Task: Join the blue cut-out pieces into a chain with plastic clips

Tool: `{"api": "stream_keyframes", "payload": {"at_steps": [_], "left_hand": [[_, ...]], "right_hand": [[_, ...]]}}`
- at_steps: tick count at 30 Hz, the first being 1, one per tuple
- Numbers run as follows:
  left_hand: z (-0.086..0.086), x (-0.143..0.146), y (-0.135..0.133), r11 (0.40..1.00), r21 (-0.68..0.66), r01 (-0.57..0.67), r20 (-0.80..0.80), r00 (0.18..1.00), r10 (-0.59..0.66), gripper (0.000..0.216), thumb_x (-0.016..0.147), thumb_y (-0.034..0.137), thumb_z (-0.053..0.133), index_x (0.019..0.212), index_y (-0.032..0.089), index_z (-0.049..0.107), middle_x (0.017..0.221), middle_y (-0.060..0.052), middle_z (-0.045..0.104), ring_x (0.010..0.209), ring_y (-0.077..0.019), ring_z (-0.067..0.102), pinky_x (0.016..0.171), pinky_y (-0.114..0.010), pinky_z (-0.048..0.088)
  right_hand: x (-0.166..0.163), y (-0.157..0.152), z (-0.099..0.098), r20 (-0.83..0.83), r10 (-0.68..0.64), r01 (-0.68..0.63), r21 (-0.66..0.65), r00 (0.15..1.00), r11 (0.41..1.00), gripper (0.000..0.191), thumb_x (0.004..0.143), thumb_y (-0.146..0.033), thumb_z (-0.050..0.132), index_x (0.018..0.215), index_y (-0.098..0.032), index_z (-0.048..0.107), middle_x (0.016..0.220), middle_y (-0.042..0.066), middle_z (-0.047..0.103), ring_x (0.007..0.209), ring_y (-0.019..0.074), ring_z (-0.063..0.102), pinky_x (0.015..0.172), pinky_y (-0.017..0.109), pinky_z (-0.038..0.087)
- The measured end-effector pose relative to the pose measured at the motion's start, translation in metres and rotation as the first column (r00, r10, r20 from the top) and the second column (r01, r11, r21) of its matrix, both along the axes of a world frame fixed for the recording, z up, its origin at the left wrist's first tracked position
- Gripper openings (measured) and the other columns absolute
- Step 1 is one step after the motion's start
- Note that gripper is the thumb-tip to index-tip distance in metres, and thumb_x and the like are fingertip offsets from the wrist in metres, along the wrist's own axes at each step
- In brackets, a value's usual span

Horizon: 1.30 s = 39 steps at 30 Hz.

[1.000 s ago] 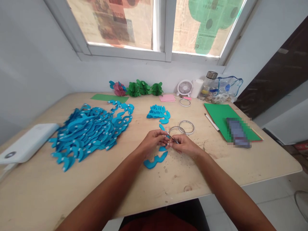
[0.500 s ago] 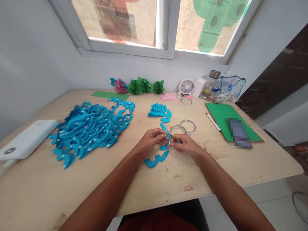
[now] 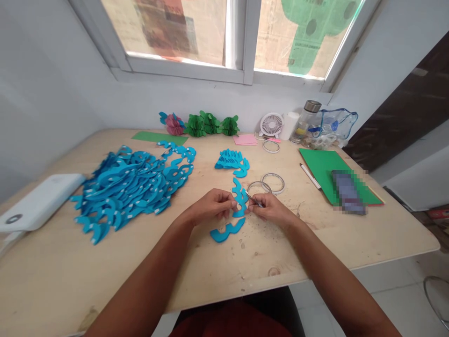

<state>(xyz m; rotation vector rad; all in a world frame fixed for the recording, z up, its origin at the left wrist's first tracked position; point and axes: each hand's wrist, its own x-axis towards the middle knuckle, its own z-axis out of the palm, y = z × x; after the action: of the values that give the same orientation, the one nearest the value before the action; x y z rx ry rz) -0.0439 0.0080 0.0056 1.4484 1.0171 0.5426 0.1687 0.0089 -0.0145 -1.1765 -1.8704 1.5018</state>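
My left hand (image 3: 218,205) is at the left edge of a wavy blue paper cutout (image 3: 240,199), thumb and forefinger pinched together. What lies between those fingertips is too small to make out. In my right hand (image 3: 265,207) is a thin metal tool that looks like tweezers (image 3: 253,200), its tip pointing up and left over the cutout's right edge. Nearer to me lies another blue cutout (image 3: 226,231), flat on the table. Beyond my hands sits a small stack of blue cutouts (image 3: 229,159). Two tape rolls (image 3: 273,183) overlap just behind my right hand.
On the left are a large heap of blue cutouts with white squares (image 3: 136,182) and a white power bank (image 3: 42,201). Paper honeycomb shapes (image 3: 210,124), a small fan (image 3: 271,125) and a bottle (image 3: 307,121) line the wall. Right: green sheet (image 3: 319,168), phone (image 3: 349,192).
My left hand has drawn a little left and down, away from the tool's tip, uncovering more of the blue cutout. My right hand stays nearly in place.
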Motion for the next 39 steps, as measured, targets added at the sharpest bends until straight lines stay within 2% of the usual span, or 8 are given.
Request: {"api": "stream_keyframes", "payload": {"at_steps": [8,15,21,32,39], "left_hand": [[0.0016,-0.0023,-0.0036,0.985,-0.133,0.113,0.009,0.994,-0.113,0.033,0.070,0.046,0.063,0.073,0.013,0.067,0.058,-0.005,0.065,0.046,-0.0146,0.059,0.046,-0.024,0.047],[0.0011,-0.0018,-0.0034,0.977,-0.184,0.104,0.024,0.995,-0.101,0.034,0.069,0.047,0.064,0.076,0.013,0.067,0.058,-0.006,0.066,0.052,-0.0160,0.062,0.048,-0.024,0.050],[0.0030,0.0007,-0.0063,0.974,-0.206,0.095,0.079,0.994,-0.080,0.032,0.067,0.044,0.067,0.077,0.014,0.067,0.073,-0.008,0.069,0.062,-0.0180,0.065,0.046,-0.023,0.049],[-0.0061,0.0001,-0.0025,0.967,-0.224,0.120,0.080,0.991,-0.104,0.030,0.071,0.042,0.065,0.080,0.014,0.068,0.067,-0.007,0.069,0.063,-0.0175,0.066,0.052,-0.023,0.049],[0.0016,0.0031,-0.0051,0.968,-0.227,0.104,0.036,0.995,-0.098,0.032,0.070,0.043,0.067,0.077,0.013,0.067,0.063,-0.005,0.068,0.059,-0.0155,0.064,0.050,-0.022,0.048]], "right_hand": [[0.0023,-0.0012,0.0066,0.049,-0.011,0.010,0.018,0.999,1.000,0.017,0.078,-0.030,0.055,0.075,-0.014,0.061,0.045,-0.008,0.038,0.040,0.0060,0.032,0.041,0.020,0.024],[0.0034,-0.0008,0.0014,0.062,0.029,-0.028,-0.003,0.998,1.000,0.015,0.077,-0.028,0.056,0.074,-0.015,0.062,0.048,-0.007,0.040,0.040,0.0054,0.034,0.040,0.019,0.025],[0.0014,-0.0016,0.0026,-0.001,0.076,-0.076,-0.041,0.997,0.996,0.009,0.073,-0.022,0.057,0.074,-0.014,0.061,0.054,-0.006,0.046,0.042,0.0045,0.034,0.039,0.018,0.027],[0.0018,-0.0033,0.0026,-0.062,0.115,-0.120,-0.087,0.991,0.989,0.008,0.075,-0.019,0.053,0.077,-0.014,0.059,0.065,-0.002,0.059,0.040,0.0036,0.037,0.039,0.018,0.029],[0.0044,-0.0039,0.0107,-0.007,0.097,-0.097,-0.089,0.995,0.991,0.008,0.073,-0.017,0.052,0.074,-0.013,0.059,0.063,-0.003,0.060,0.041,0.0033,0.037,0.038,0.016,0.029]]}}
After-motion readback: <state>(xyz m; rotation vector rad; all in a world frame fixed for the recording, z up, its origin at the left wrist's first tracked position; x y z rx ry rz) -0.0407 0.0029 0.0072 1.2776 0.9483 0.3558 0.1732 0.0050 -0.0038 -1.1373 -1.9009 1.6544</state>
